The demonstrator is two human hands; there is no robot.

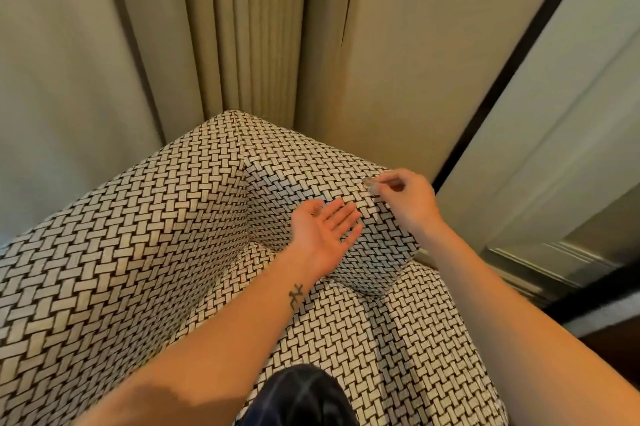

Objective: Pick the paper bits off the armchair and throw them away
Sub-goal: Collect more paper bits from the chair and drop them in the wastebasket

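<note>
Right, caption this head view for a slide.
Right hand pinches a paper bit off the armchair; left hand waits open.

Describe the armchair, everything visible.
The armchair is covered in woven-look fabric, a cream and dark basket-weave pattern. Backrest, seat cushion and one arm show. It stands in a corner against beige curtains. The left hand hovers open, palm up; the right hand pinches something small on the arm's top.

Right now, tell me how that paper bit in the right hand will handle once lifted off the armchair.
The paper bit is tiny, pinched in the right hand's fingertips, so probably very light and floppy. It could easily drop or drift; the open left hand beside it on the armchair could catch it.
</note>
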